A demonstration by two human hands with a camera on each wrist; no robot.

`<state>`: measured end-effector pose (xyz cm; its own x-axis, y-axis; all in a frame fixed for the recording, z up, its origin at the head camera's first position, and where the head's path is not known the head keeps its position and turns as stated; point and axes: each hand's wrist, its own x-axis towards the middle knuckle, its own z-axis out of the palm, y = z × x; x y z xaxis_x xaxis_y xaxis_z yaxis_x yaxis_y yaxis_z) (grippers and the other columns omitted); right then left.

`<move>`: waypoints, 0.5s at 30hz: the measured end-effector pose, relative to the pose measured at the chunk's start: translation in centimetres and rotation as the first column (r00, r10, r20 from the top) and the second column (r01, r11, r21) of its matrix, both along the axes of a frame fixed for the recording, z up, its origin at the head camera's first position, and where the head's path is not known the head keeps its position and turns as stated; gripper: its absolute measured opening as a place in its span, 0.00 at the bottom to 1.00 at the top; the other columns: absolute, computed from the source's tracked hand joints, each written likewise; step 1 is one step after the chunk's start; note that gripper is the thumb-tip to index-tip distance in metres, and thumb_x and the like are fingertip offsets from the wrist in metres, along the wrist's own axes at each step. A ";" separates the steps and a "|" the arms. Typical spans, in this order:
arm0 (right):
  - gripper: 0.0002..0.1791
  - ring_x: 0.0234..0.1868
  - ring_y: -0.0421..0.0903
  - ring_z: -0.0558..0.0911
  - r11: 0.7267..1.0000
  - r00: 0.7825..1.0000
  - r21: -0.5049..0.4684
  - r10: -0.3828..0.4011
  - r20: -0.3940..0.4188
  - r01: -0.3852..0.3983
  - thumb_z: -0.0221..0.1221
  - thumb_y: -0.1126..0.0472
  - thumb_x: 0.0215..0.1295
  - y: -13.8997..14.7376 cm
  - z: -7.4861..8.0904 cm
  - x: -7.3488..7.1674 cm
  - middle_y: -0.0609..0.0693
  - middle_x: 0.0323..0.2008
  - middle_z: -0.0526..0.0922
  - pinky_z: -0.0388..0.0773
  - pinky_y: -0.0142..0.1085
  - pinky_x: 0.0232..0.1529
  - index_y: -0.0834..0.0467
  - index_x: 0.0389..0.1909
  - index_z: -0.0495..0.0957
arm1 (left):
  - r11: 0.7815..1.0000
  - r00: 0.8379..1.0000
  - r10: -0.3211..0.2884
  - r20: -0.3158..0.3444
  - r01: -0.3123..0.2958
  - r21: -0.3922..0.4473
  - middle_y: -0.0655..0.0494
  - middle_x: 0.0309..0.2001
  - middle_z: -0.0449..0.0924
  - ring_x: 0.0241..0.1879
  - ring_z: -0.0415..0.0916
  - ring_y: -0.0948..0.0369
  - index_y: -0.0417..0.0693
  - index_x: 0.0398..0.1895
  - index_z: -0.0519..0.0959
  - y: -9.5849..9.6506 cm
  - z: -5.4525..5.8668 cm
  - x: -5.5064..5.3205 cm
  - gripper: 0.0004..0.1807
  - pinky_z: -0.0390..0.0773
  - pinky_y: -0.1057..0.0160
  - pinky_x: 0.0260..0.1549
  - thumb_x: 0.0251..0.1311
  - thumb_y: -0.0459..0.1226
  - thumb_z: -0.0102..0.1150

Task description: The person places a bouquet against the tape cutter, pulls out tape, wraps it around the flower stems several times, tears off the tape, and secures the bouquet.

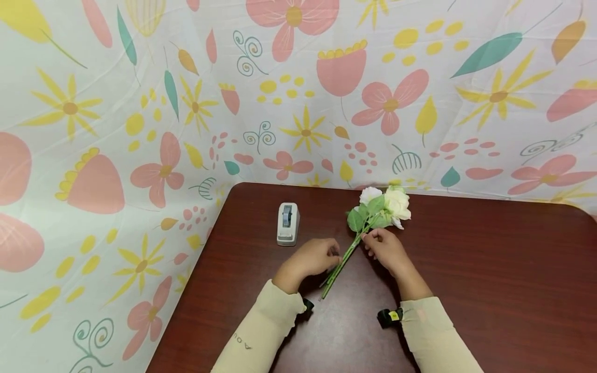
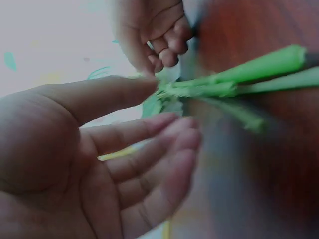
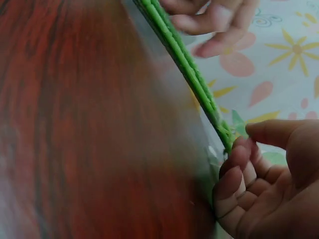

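A small bunch of cream and white flowers [image 1: 397, 203] with green leaves lies slanted over the table, its green stems [image 1: 335, 278] pointing toward the person. Just below the leaves, my right hand [image 1: 386, 251] pinches at the stems with thumb and fingertips; its other fingers curl loosely, as the right wrist view shows. My left hand [image 1: 315, 257] is beside the lower stems, fingers loosely bent. In the left wrist view, a gap shows between its thumb and fingers [image 2: 184, 144], with the stem ends [image 2: 279, 64] beyond.
A white tape dispenser [image 1: 287, 224] stands on the dark red-brown table [image 1: 489, 280], left of the flowers. A cloth printed with flowers [image 1: 305, 132] hangs behind the table and along its left side.
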<state>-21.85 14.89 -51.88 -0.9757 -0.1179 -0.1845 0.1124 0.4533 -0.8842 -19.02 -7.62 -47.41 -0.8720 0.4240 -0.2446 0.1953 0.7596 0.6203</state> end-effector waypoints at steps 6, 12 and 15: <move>0.16 0.29 0.42 0.78 0.999 0.992 -0.043 -0.002 -0.123 -0.003 0.55 0.56 0.76 0.8 1.9 0.5 0.56 0.31 0.82 0.78 0.34 0.33 0.68 0.44 0.80 | 0.988 0.974 0.095 -0.208 -0.068 0.136 0.59 0.43 0.82 0.40 0.79 0.64 0.51 0.57 0.79 -1.2 2.4 -0.2 0.14 0.78 0.64 0.42 0.74 0.43 0.54; 0.18 0.36 0.35 0.84 0.999 0.945 0.032 0.016 -0.326 -0.006 0.51 0.53 0.79 3.0 4.0 1.3 0.58 0.38 0.88 0.79 0.27 0.40 0.61 0.54 0.82 | 0.952 0.904 0.246 -0.349 -0.158 0.263 0.59 0.49 0.82 0.52 0.79 0.58 0.56 0.62 0.78 -2.9 3.6 0.1 0.17 0.78 0.55 0.52 0.73 0.44 0.54; 0.19 0.44 0.39 0.85 0.990 0.897 0.131 0.007 -0.442 0.057 0.54 0.50 0.77 4.4 4.7 1.7 0.55 0.44 0.88 0.76 0.29 0.45 0.57 0.59 0.81 | 0.943 0.857 0.291 -0.426 -0.182 0.278 0.55 0.58 0.80 0.63 0.74 0.53 0.56 0.65 0.77 -4.0 3.7 0.0 0.20 0.75 0.48 0.61 0.73 0.46 0.55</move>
